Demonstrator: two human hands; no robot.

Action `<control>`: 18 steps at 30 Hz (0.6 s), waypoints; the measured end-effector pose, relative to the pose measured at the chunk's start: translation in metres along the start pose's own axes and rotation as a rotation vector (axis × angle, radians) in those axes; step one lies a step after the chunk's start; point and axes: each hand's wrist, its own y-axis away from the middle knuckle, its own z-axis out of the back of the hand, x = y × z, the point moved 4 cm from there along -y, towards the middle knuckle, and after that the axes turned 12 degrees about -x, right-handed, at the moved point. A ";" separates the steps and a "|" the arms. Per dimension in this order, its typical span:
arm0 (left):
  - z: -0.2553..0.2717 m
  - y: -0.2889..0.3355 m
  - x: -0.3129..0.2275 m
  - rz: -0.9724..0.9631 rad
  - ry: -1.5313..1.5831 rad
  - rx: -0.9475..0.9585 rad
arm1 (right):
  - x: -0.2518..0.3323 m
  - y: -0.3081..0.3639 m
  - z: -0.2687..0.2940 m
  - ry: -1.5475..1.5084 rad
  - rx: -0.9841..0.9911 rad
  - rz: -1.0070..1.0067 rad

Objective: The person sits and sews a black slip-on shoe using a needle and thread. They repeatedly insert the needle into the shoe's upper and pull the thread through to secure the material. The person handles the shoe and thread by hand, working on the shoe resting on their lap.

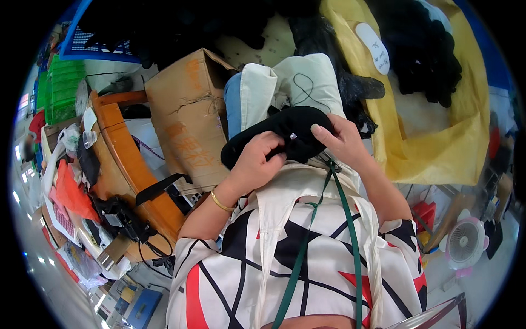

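Observation:
A long, rounded black slipper [247, 136] lies across my lap, held between both hands. Bent fingers of my left hand [258, 162] press into its near side, close to a small shiny spot; their tips are partly hidden in the dark cloth. My right hand [346, 141] grips the right end, its thumb on top and its other fingers out of sight underneath. Beneath the slipper, pale cloth [313, 74] covers my knees, with a loose dark thread [304, 88] on it. Close to my right wrist, a small metal tool [331, 163] hangs on a green ribbon [345, 219].
An open cardboard box [183, 126] stands left of my knees, beside a curved wooden piece [121, 145]. To the right, a yellow sack [438, 156] holds black pieces and a white sole-shaped card [372, 48]. A blue crate [90, 52] sits far left, a fan [464, 241] at lower right.

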 end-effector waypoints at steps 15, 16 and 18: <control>-0.002 0.003 0.026 0.474 0.694 -0.075 | -0.006 -0.006 -0.020 -0.222 0.069 -0.158; -0.004 0.001 0.025 0.468 0.618 -0.039 | -0.012 -0.006 -0.016 -0.235 0.047 -0.198; 0.004 -0.009 0.014 0.250 0.380 -0.127 | -0.020 -0.009 0.004 -0.275 -0.058 -0.284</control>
